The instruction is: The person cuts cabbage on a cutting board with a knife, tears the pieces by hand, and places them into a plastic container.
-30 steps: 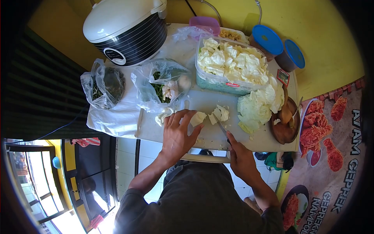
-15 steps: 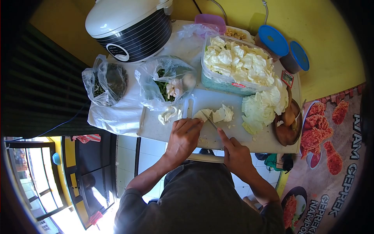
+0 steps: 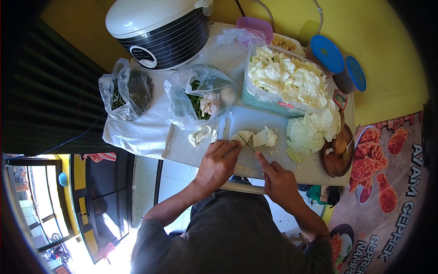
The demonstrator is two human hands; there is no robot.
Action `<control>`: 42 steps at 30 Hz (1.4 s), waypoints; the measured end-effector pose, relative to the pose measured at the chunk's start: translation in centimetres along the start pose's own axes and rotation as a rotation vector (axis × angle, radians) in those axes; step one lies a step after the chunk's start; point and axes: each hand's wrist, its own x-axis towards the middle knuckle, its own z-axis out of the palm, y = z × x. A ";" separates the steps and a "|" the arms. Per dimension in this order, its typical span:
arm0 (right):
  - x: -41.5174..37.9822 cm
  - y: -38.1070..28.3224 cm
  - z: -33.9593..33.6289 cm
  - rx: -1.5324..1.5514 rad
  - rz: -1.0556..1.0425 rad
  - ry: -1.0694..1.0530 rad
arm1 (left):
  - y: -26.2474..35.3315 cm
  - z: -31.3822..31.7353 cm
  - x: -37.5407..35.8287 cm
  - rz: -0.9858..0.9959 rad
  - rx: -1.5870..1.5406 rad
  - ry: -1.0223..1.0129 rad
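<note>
On a white cutting board (image 3: 283,125), my left hand (image 3: 218,160) is closed over the near-left side of a pale cabbage piece (image 3: 243,136), fingers curled and pressed down. My right hand (image 3: 279,181) grips a knife (image 3: 247,142), with the index finger stretched along it. The blade lies at the cabbage's right part, pointing away and to the left; its handle is hidden in the hand. Just right of the blade sit cut cabbage chunks (image 3: 265,136). Left of the board's handle slot are cabbage scraps (image 3: 202,135). Larger cabbage leaves (image 3: 305,140) rest on the board's right side.
Behind the board stands a clear tub (image 3: 273,101) heaped with torn cabbage. Plastic bags (image 3: 185,109) of greens and garlic lie left, near a rice cooker (image 3: 169,43). A brown mortar (image 3: 332,166) is at the right edge, with blue-lidded containers (image 3: 326,54) at the back.
The view has shifted a little, so the table's contents appear farther right. Both hands keep nearly the same hold, and the knife stays at the cabbage piece.
</note>
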 end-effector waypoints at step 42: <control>-3.6 3.2 -0.9 0.124 0.066 0.021 | 0.0 -3.2 7.1 -0.016 -0.248 -0.307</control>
